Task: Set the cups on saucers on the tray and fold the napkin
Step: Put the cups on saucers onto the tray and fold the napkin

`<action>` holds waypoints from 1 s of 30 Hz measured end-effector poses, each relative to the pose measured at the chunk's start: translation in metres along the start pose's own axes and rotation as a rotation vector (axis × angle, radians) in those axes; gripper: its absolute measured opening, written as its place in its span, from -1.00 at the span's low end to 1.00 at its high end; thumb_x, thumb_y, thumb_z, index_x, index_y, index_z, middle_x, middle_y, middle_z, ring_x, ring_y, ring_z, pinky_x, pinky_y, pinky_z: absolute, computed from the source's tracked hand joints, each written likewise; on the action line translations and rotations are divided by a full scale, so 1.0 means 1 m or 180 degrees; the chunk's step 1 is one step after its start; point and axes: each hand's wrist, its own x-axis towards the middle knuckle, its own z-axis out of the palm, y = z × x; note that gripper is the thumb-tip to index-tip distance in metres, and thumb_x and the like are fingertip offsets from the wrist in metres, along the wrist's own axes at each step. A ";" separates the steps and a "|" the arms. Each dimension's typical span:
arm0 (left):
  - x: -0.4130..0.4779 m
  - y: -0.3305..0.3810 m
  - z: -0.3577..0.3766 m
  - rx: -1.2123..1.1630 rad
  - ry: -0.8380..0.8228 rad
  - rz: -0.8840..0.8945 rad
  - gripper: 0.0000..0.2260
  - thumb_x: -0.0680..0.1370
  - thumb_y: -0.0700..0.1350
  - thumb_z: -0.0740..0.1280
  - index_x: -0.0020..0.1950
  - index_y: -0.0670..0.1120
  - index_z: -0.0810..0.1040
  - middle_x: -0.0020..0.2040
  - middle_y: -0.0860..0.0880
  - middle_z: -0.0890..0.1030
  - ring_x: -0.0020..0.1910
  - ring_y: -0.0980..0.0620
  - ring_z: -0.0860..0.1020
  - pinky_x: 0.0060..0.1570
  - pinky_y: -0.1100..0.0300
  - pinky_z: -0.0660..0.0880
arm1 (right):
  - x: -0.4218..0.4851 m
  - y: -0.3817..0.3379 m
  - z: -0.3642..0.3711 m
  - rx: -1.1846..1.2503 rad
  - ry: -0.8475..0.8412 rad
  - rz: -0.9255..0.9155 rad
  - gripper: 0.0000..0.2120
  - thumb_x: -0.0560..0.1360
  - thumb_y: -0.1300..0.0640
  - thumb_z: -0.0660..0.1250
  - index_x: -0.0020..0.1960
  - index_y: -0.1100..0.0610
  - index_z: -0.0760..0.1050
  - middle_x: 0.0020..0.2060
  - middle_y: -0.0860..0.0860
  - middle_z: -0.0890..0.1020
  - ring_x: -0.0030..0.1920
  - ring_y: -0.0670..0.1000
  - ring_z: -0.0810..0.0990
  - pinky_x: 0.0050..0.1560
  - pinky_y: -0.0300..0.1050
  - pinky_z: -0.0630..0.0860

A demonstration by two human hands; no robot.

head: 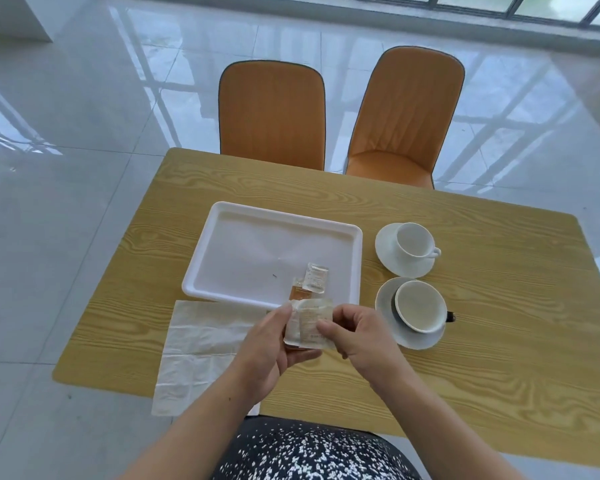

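Observation:
A white tray (243,237) lies in the middle of the wooden table (482,341). Two small packets (314,280) rest in its near right corner. To its right a white cup (414,245) stands on a white saucer (385,244), and nearer me a dark cup with a white inside (420,308) stands on a second saucer (383,299). An unfolded white napkin (201,344) lies flat in front of the tray. My left hand (267,348) and my right hand (357,336) together hold a clear packet (309,323) above the table's near edge.
Two orange chairs (272,112) (406,109) stand at the far side of the table. A glossy tiled floor surrounds it. The napkin's near corner hangs past the table's front edge.

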 end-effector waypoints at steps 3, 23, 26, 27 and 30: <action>0.000 -0.002 0.002 0.0205 -0.0062 0.0087 -0.63 0.71 0.01 0.12 0.28 -0.20 0.57 0.13 -0.27 0.68 0.02 -0.16 0.68 -0.01 -0.04 0.66 | 0.000 0.002 0.007 -0.0109 0.0023 0.0001 -0.83 0.50 0.19 0.49 -0.23 0.19 0.58 -0.52 -0.13 0.53 -0.49 -0.21 0.43 -0.41 -0.33 0.38; -0.009 -0.003 -0.024 0.0430 0.0369 0.0370 -0.80 0.67 -0.21 0.24 0.26 -0.19 0.54 0.06 -0.27 0.70 0.01 -0.27 0.70 -0.17 0.07 0.68 | 0.050 0.023 0.010 -0.0131 0.0114 0.0549 -0.80 0.47 0.09 0.51 -0.05 0.17 0.53 -0.29 0.06 0.59 -0.40 -0.06 0.50 -0.34 -0.15 0.49; -0.015 -0.001 -0.033 0.0403 0.0491 0.0421 -0.79 0.67 -0.20 0.23 0.27 -0.19 0.53 0.05 -0.26 0.71 0.02 -0.26 0.70 -0.16 0.06 0.69 | 0.086 0.034 0.000 -0.0337 0.0202 0.0685 -0.81 0.49 0.12 0.48 0.00 0.17 0.52 -0.22 0.07 0.60 -0.34 -0.03 0.55 -0.30 -0.12 0.53; -0.017 -0.001 -0.036 0.0404 0.0537 0.0427 -0.79 0.68 -0.20 0.22 0.27 -0.19 0.53 0.05 -0.26 0.71 0.02 -0.25 0.70 -0.16 0.06 0.68 | 0.098 0.038 -0.004 -0.0471 0.0235 0.0695 -0.82 0.49 0.12 0.47 0.00 0.14 0.51 -0.18 0.07 0.61 -0.29 -0.02 0.57 -0.28 -0.11 0.54; -0.025 -0.003 -0.041 0.0367 0.0682 0.0436 -0.80 0.69 -0.20 0.21 0.27 -0.19 0.52 0.06 -0.25 0.71 0.04 -0.25 0.70 -0.16 0.08 0.67 | 0.134 0.045 -0.011 -0.1040 0.0344 0.0611 -0.80 0.49 0.11 0.46 0.03 0.10 0.49 -0.08 0.07 0.60 -0.12 0.08 0.59 -0.10 0.05 0.60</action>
